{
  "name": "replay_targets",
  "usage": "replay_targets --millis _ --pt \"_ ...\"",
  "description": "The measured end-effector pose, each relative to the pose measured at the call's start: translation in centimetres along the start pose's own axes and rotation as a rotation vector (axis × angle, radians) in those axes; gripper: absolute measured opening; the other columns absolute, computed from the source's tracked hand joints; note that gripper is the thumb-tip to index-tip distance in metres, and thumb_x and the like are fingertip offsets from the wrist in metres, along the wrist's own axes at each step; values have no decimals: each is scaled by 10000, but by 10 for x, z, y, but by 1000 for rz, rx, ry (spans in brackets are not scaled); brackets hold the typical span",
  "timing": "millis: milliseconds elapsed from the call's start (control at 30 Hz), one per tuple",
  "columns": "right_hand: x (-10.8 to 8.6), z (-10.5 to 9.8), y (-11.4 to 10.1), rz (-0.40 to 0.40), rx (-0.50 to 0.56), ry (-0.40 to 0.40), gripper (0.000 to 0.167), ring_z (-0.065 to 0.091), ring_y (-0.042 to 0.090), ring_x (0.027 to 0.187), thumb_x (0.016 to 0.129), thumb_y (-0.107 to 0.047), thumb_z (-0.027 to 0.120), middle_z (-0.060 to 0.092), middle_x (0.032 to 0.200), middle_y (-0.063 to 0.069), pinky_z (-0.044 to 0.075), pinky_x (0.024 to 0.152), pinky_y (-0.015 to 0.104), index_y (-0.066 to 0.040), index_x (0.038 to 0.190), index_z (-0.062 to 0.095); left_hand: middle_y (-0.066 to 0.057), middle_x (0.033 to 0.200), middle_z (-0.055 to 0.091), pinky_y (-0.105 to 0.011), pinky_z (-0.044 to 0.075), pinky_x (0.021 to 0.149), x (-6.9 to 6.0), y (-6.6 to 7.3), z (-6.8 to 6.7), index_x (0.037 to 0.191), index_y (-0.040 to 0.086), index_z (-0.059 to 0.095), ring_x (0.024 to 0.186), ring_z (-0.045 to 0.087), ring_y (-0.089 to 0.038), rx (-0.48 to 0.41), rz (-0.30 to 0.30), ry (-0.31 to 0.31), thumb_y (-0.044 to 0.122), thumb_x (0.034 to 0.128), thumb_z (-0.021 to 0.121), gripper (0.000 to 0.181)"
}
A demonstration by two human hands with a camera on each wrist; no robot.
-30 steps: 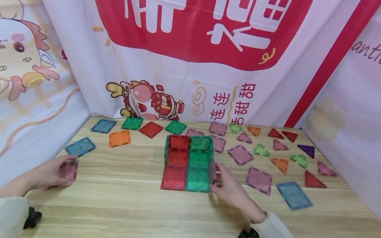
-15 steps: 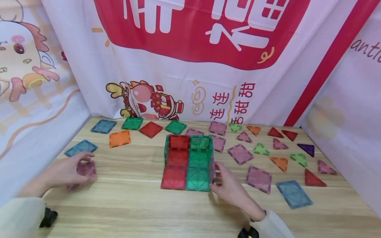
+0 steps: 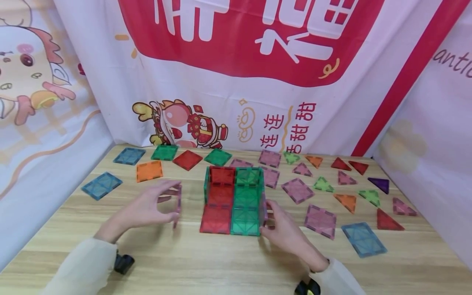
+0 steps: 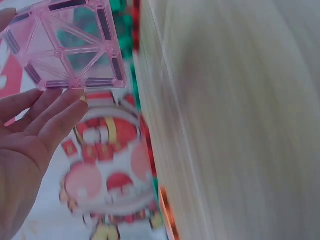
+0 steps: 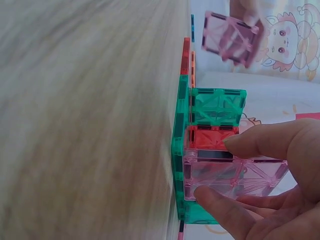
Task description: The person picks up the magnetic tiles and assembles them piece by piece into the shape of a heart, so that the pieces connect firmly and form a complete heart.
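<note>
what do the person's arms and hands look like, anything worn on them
The left hand and right hand are ungloved. Plain cream long sleeves cover the forearms, and a small black blocky device shows at each wrist, the right one with a yellow mark.

The head view is bright, and the light is even over the table (image 3: 221, 266) and the cloth wall (image 3: 206, 92). It looks like the light comes from above, because soft, pale shadows lie under the left hand (image 3: 149, 209) and the right hand (image 3: 285, 231). In the left wrist view, the pink tile (image 4: 75, 45) is quite clear, but the cartoon (image 4: 112, 172) behind it is fuzzy. The table is smeary there, with a dim patch. The right wrist view is darker and greyer. The table looks streaky, and the pink tile is a bit blurry.
</note>
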State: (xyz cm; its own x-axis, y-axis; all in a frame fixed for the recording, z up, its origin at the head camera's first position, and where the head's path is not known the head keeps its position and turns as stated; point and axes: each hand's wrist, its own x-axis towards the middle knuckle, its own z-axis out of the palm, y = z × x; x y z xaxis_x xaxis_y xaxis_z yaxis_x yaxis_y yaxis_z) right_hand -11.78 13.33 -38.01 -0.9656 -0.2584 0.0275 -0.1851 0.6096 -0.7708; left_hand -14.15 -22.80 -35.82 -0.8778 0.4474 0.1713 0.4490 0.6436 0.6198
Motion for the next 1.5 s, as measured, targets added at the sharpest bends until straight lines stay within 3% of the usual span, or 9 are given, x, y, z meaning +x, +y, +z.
replay_targets --millis 167,367,667,867,1000,1100,1200,1333,1500 --pt "1 1 0 -1 4 7 629 610 311 1105 773 24 701 580 1261 169 537 856 386 -27 1345 446 -181 1336 512 -396 487 941 17 13 20 1400 20 410 1164 582 -330 -126 55 -30 174 769 779 747" --pt "2 4 -1 -21 3 -11 627 610 323 1098 772 20 699 585 1246 180 540 848 386 -23 1343 443 -163 1335 505 -386 475 957 21 17 35 1396 14 401 1201 556 -340 -201 32 -59 159 765 770 744" --pt "2 1 -4 -13 8 -13 627 611 305 1101 786 14 694 586 1248 170 537 855 383 -34 1355 435 -180 1409 422 -424 482 949 21 20 35 1423 17 353 1239 511 -384 -266 -14 -100 102 801 736 735" --pt "2 0 -4 -14 -3 -16 632 600 303 1118 779 3 703 575 1272 162 526 881 393 -46 1353 442 -190 1450 385 -441 482 952 20 22 38 1453 43 315 1252 494 -391 -277 -61 -112 166 826 734 764" --pt "5 -8 -1 -42 28 -96 718 566 347 1158 774 -15 719 526 1311 192 509 914 411 -9 1400 365 -206 1470 366 -459 482 950 21 24 40 1473 60 285 1253 491 -401 -284 -77 -121 187 839 722 780" --pt "15 -25 0 -53 99 -182 827 492 403 1227 789 -96 755 445 1370 236 465 972 459 11 1445 263 -210 1484 347 -452 483 950 21 26 41 1483 61 269 1258 489 -395 -290 -72 -128 183 852 708 778" --pt "31 -44 -3 -45 160 -212 868 389 427 1313 826 -225 744 351 1450 238 392 1036 515 -28 1477 205 -216 1491 338 -443 482 950 21 27 42 1487 51 261 1261 490 -391 -292 -58 -134 181 867 692 766" --pt "61 -56 -4 -64 172 -187 735 304 411 1378 927 -338 610 286 1508 220 321 1081 543 -63 1484 216 -233 1473 366 -451 477 952 19 28 43 1481 20 266 1254 497 -396 -291 -49 -130 171 880 675 742" --pt "94 -53 4 -92 242 -188 561 232 390 1417 1023 -271 424 230 1541 216 284 1102 545 -51 1494 216 -240 1467 375 -442 471 962 17 30 45 1481 20 267 1265 486 -398 -307 -57 -126 155 892 656 719"
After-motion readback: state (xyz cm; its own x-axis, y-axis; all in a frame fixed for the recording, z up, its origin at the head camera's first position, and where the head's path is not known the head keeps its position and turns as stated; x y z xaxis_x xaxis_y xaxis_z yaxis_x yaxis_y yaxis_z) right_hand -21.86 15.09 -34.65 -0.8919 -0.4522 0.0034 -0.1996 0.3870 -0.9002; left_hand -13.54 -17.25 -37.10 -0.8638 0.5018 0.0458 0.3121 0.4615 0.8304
